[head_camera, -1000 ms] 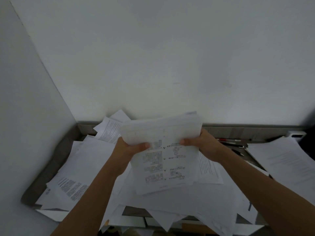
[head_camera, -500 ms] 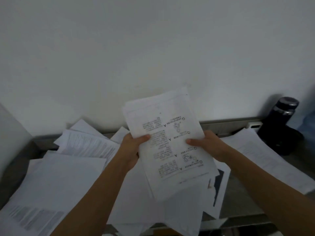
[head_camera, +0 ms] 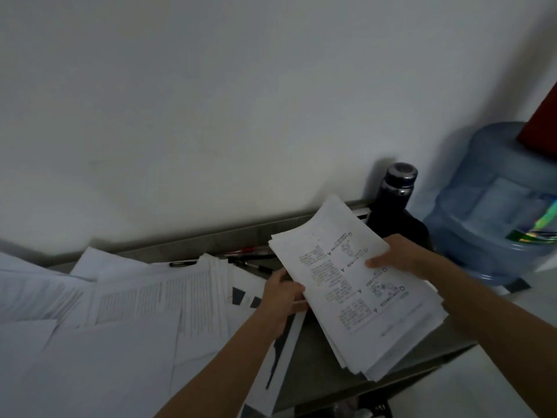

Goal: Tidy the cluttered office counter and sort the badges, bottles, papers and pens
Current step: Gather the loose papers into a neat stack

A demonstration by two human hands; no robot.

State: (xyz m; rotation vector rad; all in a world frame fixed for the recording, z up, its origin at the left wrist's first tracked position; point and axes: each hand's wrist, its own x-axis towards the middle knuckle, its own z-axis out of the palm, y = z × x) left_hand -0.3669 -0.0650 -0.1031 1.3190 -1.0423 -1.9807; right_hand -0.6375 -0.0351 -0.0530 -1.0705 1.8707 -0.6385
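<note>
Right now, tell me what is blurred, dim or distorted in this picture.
Head view: dim overall; the water jug at right is motion-smeared; the loose papers at left are soft; print on the paper stack is unreadable; the dark bottle throws a faint shadow on the wall.

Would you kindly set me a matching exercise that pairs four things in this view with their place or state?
Things:
1 paper stack
2 dark flask
3 water jug
4 black pen

Places or states:
a translucent blue, far right
b lying on the counter, left of the stack
c gripped by left hand and right hand
d upright by the wall, behind the stack

Pairs: 1-c, 2-d, 3-a, 4-b
</note>
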